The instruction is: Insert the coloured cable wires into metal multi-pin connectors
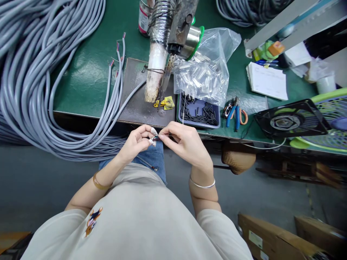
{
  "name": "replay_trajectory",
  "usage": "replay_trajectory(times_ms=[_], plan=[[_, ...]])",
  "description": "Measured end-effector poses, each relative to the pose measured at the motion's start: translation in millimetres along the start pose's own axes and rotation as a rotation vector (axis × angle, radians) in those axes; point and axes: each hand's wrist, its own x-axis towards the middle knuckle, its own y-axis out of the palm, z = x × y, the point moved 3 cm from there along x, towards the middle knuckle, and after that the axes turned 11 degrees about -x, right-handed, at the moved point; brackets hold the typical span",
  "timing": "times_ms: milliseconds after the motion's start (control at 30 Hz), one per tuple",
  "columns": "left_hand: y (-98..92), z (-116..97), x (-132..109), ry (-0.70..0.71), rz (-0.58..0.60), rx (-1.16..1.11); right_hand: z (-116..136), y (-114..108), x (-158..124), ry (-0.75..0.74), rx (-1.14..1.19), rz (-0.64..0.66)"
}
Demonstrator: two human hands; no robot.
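Over my lap, at the bench's front edge, both of my hands meet. My left hand (137, 142) is closed in a pinch, with white wrapping on the thumb and a fingertip. It grips a cable end (155, 138) with small bluish and pale bits, too small to make out fully. My right hand (185, 142) is closed too, thumb and forefinger pinching a thin silvery wire that touches the cable end. A pale thin strand (184, 110) rises from behind the right hand past a blue tray (202, 124) of short black tubes.
Grey cables (51, 86) pile at left. A wrapped post and soldering iron (169, 68) overhang a dark board (135, 104) with yellow clips (161, 103). Nearby are a solder spool (191, 41), bag of connectors (203, 72), cutters (235, 115), papers (267, 81) and fan (291, 121).
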Motion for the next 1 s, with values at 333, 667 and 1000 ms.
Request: replay_trajectory(times_ms=[333, 667, 1000], plan=[[0.4, 3.8, 1.0, -0.015, 0.020, -0.041, 8.3, 11.1, -3.3, 0.011, -0.250, -0.115], [2.3, 9.4, -2.9, 0.000, 0.071, -0.065, 6.2, 5.3, -3.3, -0.021, -0.119, -0.019], [-2.5, 4.5, 7.3, 0.118, -0.061, -0.064, 5.4, 0.4, -18.3, 0.030, -0.257, -0.455]])
